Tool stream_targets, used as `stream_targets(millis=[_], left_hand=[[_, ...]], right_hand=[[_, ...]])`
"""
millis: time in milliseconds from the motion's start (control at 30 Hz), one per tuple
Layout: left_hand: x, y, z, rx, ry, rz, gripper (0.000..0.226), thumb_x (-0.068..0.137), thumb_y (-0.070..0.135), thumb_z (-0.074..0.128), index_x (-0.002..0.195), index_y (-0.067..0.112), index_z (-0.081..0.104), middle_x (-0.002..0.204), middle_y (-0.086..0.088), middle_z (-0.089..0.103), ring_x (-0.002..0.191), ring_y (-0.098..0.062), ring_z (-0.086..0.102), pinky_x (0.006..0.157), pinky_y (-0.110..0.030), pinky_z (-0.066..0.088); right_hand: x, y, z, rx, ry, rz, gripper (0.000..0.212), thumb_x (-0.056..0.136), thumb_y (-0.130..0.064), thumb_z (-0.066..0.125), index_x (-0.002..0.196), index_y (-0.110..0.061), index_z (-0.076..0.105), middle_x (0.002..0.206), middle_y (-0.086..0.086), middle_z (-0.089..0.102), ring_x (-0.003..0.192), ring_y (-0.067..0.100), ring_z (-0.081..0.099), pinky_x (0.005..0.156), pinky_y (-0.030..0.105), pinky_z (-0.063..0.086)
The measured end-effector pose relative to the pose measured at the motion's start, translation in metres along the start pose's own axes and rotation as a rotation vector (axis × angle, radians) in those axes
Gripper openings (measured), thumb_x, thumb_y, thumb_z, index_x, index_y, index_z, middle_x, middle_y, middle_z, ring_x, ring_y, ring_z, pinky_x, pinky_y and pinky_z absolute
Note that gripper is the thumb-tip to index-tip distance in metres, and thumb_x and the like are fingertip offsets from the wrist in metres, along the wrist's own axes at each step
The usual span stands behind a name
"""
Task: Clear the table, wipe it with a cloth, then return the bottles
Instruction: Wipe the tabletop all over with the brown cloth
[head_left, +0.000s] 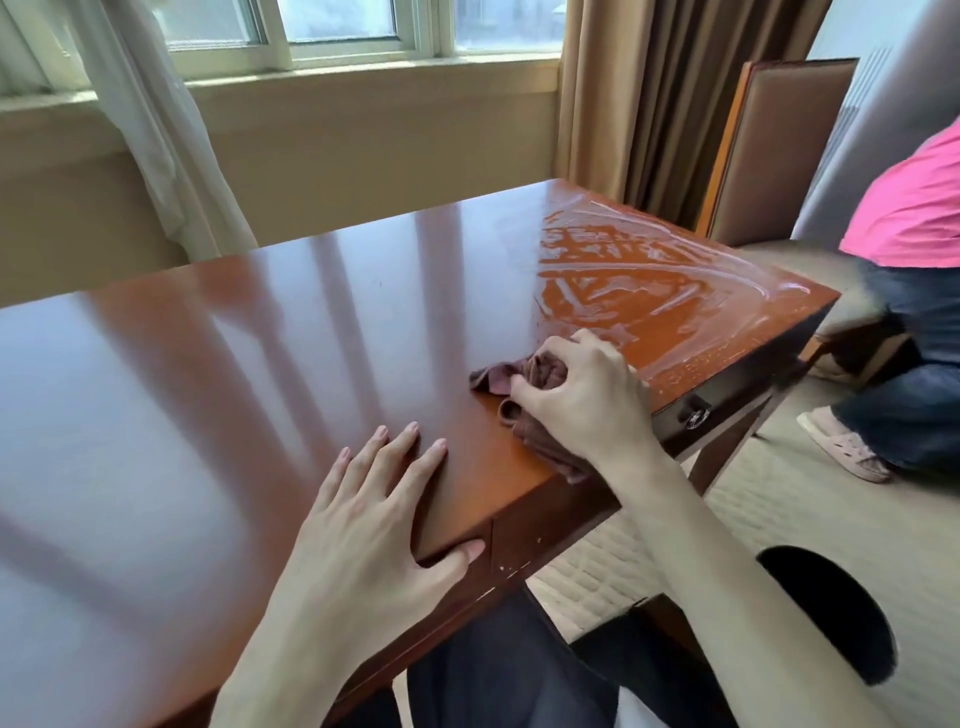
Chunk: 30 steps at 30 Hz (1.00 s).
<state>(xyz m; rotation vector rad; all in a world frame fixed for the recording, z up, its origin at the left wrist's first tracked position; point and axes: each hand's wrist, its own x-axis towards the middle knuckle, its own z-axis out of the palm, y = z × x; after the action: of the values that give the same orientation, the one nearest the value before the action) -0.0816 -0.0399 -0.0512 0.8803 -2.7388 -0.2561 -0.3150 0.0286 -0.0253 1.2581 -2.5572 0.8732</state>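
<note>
Left hand is lying nearest the camera, lower centre of the frame: fingers straight and spread flat on the table top, thumb hooking over the near edge against the side panel, gripping nothing. Table is taking up most of the frame, glossy reddish-brown wood, running from the lower left up to a corner at right centre; the left part is reflecting the window in pale vertical bands, the right part toward the far corner is showing wet smear streaks. Window is spanning the upper left with a white sheer curtain hanging in front of it, and a tan drape is hanging at upper centre-right. Chair, brown padded back with an orange wood frame, is standing at upper right just past the table corner. A second person at the right edge is showing only as a pink top, blue jeans and a pale slipper on the beige carpet. Right hand is sitting right of centre, near the table's right edge, fingers curled and clenching the cloth. Cloth is a bunched dark maroon rag, lying on the table top under and to the left of that hand, with one end trailing toward the near edge below the wrist. A small metal drawer pull is showing on the table's right side panel, just right of the right hand.
</note>
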Motion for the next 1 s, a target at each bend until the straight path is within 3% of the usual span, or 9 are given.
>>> stream_targets(millis=[100, 133, 233, 333, 433, 600, 700, 833, 1000], left_hand=[[0.000, 0.001, -0.002, -0.008, 0.010, -0.005, 0.091, 0.077, 0.088, 0.032, 0.157, 0.046, 0.019, 0.165, 0.020, 0.009, 0.153, -0.003, -0.004, 0.126, -0.033, -0.001], [0.000, 0.001, -0.002, -0.013, 0.016, -0.008, 0.090, 0.077, 0.089, 0.030, 0.156, 0.046, 0.020, 0.165, 0.021, 0.008, 0.153, -0.002, -0.005, 0.126, -0.032, -0.002], [0.000, 0.003, -0.002, -0.063, 0.042, -0.033, 0.088, 0.078, 0.091, 0.026, 0.154, 0.047, 0.028, 0.164, 0.022, 0.014, 0.152, 0.001, -0.002, 0.126, -0.033, 0.003], [-0.001, 0.004, -0.003, -0.068, 0.042, -0.036, 0.088, 0.078, 0.093, 0.020, 0.154, 0.049, 0.025, 0.164, 0.025, 0.009, 0.151, 0.004, -0.006, 0.125, -0.030, -0.001], [-0.001, 0.004, -0.004, -0.070, 0.056, -0.023, 0.086, 0.079, 0.093, 0.016, 0.153, 0.051, 0.026, 0.162, 0.028, 0.009, 0.150, 0.005, -0.007, 0.125, -0.029, -0.003], [0.003, -0.002, 0.006, -0.109, 0.087, -0.042, 0.060, 0.095, 0.071, 0.025, 0.144, 0.044, 0.049, 0.156, 0.022, 0.036, 0.150, -0.001, 0.020, 0.121, -0.031, 0.013], [0.006, -0.003, 0.010, -0.103, 0.100, -0.038, 0.054, 0.095, 0.064, 0.034, 0.140, 0.041, 0.055, 0.152, 0.019, 0.045, 0.147, -0.006, 0.031, 0.118, -0.033, 0.019], [0.004, -0.005, 0.011, -0.099, 0.086, -0.034, 0.056, 0.096, 0.065, 0.030, 0.143, 0.043, 0.051, 0.154, 0.021, 0.040, 0.149, -0.002, 0.024, 0.121, -0.030, 0.014], [0.004, -0.005, 0.010, -0.107, 0.090, -0.060, 0.059, 0.095, 0.069, 0.026, 0.145, 0.046, 0.047, 0.158, 0.021, 0.033, 0.151, 0.000, 0.017, 0.122, -0.025, 0.006]], right_hand=[[0.025, 0.008, -0.001, -0.004, -0.017, 0.052, 0.040, 0.082, -0.064, 0.069, 0.100, -0.029, 0.072, 0.135, -0.003, 0.061, 0.124, 0.027, 0.058, 0.096, 0.042, 0.049], [0.016, 0.002, -0.002, -0.016, -0.025, 0.026, 0.042, 0.081, -0.068, 0.068, 0.098, -0.030, 0.072, 0.135, -0.004, 0.062, 0.124, 0.025, 0.059, 0.097, 0.040, 0.049], [-0.027, -0.008, -0.007, 0.039, -0.051, -0.093, 0.047, 0.076, -0.077, 0.063, 0.088, -0.032, 0.067, 0.103, -0.014, 0.066, 0.101, 0.014, 0.062, 0.081, 0.035, 0.052], [0.008, 0.016, -0.010, 0.010, -0.075, -0.061, 0.045, 0.077, -0.071, 0.066, 0.083, -0.027, 0.067, 0.091, -0.009, 0.064, 0.089, 0.021, 0.063, 0.075, 0.036, 0.053], [0.050, 0.033, -0.006, -0.049, 0.003, 0.059, 0.043, 0.081, -0.067, 0.067, 0.081, -0.024, 0.065, 0.091, -0.001, 0.061, 0.090, 0.028, 0.063, 0.073, 0.036, 0.049], [-0.007, 0.019, -0.004, 0.066, -0.027, -0.062, 0.032, 0.079, -0.064, 0.063, 0.081, -0.032, 0.063, 0.089, -0.013, 0.058, 0.090, 0.015, 0.056, 0.074, 0.034, 0.048], [0.023, 0.033, -0.006, 0.046, -0.038, -0.056, 0.036, 0.079, -0.065, 0.063, 0.081, -0.028, 0.065, 0.085, -0.012, 0.059, 0.086, 0.018, 0.060, 0.072, 0.035, 0.050], [0.065, 0.031, 0.006, -0.066, -0.013, 0.018, 0.036, 0.083, -0.061, 0.064, 0.088, -0.025, 0.067, 0.095, -0.002, 0.059, 0.098, 0.027, 0.060, 0.077, 0.036, 0.045], [0.010, 0.021, -0.004, 0.071, -0.153, -0.141, 0.037, 0.081, -0.068, 0.059, 0.099, -0.036, 0.064, 0.102, -0.012, 0.055, 0.103, 0.014, 0.052, 0.086, 0.038, 0.047]])
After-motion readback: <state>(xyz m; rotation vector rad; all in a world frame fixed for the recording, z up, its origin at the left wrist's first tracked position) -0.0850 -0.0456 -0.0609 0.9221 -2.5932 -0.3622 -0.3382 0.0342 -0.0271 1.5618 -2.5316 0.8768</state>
